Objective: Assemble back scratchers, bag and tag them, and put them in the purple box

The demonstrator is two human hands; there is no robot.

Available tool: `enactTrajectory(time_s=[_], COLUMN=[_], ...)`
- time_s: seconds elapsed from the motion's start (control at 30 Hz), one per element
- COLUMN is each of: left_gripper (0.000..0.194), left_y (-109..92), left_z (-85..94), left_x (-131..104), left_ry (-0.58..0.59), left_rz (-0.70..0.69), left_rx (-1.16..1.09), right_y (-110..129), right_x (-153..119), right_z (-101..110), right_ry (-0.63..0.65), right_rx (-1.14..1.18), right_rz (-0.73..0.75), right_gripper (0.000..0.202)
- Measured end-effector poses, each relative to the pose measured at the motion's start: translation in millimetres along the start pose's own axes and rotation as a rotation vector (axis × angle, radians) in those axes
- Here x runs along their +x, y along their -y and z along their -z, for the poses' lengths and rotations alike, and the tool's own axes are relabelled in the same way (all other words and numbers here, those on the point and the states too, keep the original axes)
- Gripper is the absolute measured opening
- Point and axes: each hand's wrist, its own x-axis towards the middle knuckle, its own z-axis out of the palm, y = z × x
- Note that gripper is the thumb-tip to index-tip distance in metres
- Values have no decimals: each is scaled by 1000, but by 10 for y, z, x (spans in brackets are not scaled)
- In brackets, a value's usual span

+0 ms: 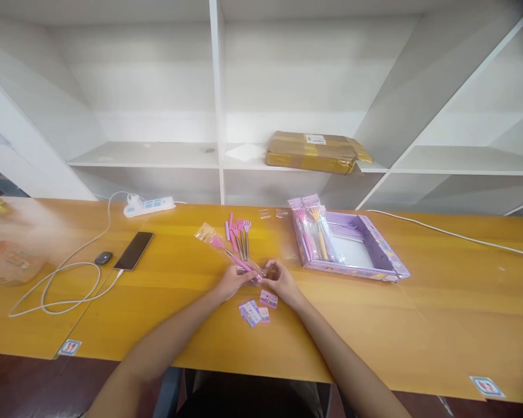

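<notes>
My left hand [235, 281] grips the lower part of a pink back scratcher [239, 261], which has a hand-shaped head. A clear plastic bag [207, 233] surrounds it and extends past the head. At the bag's near end, my right hand [282, 281] pinches the plastic by the handle. Just beyond the hands lie several loose back scratchers [241, 235] with metal shafts, beside loose pink and purple handle tubes [229, 227]. Several small printed cards [251, 312] sit on the table close below my hands.
A purple display box [370, 270] at right holds several bagged back scratchers [316, 235]. At left are a phone [134, 251], a white cable [47, 284], a black mouse-like object [103, 258] and a power strip [150, 206]. A taped parcel [316, 152] rests on the shelf behind.
</notes>
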Motion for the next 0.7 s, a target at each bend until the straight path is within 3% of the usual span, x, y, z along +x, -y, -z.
enactTrajectory(time_s=[0.27, 0.4, 0.47, 0.57, 0.7], left_gripper=[49, 50, 48, 47, 45], left_y=[16, 3, -4, 1, 34], left_z=[57, 95, 113, 128, 121], left_x=[54, 70, 74, 84, 84], left_ry=[-39, -51, -51, -40, 13], left_rz=[-59, -63, -62, -50, -27], left_rx=[-57, -87, -92, -85, -40], right_y=[104, 158, 180, 198, 233], right_x=[-121, -201, -218, -224, -214], right_z=[71, 185, 219, 224, 187], right_ry=[90, 189, 198, 119, -96], right_rx=[159, 74, -23, -160, -307], right_rz=[52, 167, 248, 350, 465], right_gripper=[62, 72, 53, 16, 19])
